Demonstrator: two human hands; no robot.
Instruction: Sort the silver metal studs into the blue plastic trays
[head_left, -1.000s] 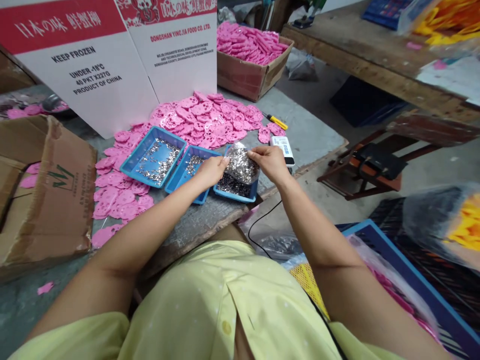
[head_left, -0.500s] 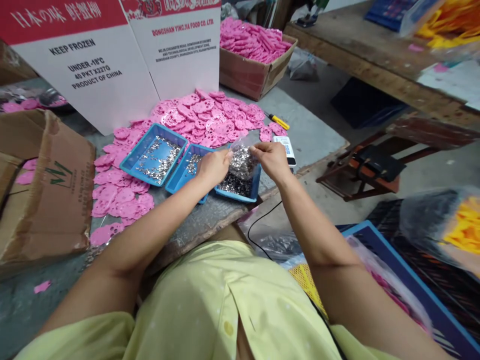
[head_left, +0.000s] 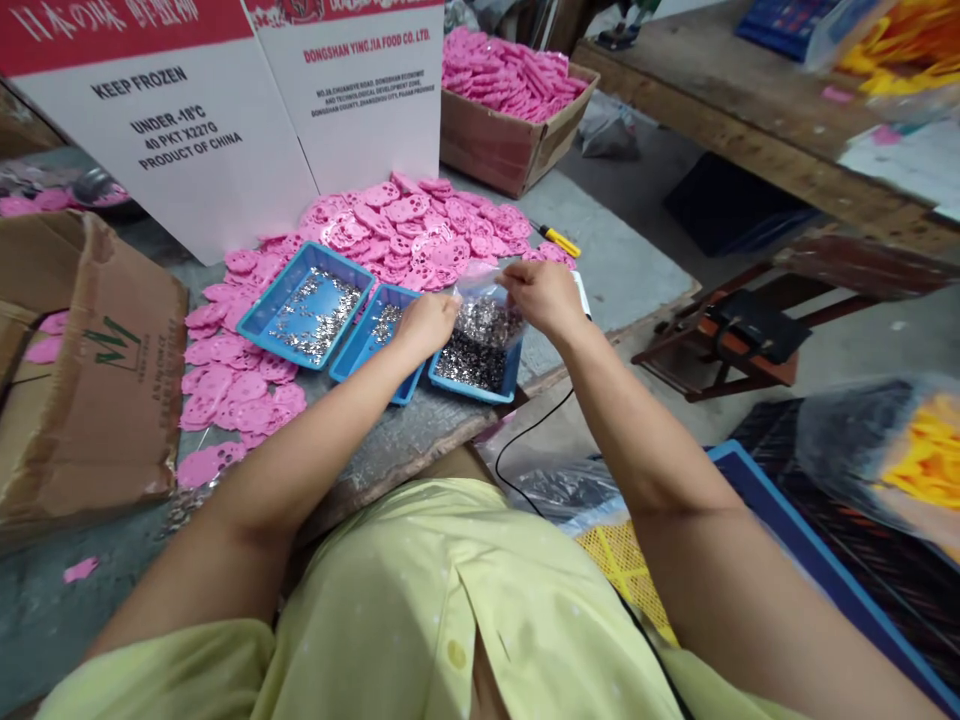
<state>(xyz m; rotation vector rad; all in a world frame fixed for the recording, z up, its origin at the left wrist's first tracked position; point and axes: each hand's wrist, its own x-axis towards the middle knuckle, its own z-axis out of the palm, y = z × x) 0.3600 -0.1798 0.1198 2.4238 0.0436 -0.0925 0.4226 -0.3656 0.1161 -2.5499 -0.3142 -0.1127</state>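
Plastic bag [head_left: 484, 320] of metal bits, over blue tray [head_left: 474, 372]: limp, slippery, weighty I judge; my left hand [head_left: 427, 322] and right hand [head_left: 541, 295] pinch its top edge.

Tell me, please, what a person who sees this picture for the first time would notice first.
Probably the spread of pink plastic pieces across the grey table, in front of the white carton panels. Next, the two hands: left hand and right hand hold a clear bag of small metal parts over the rightmost of three blue trays. A brown box behind is full of more pink pieces.
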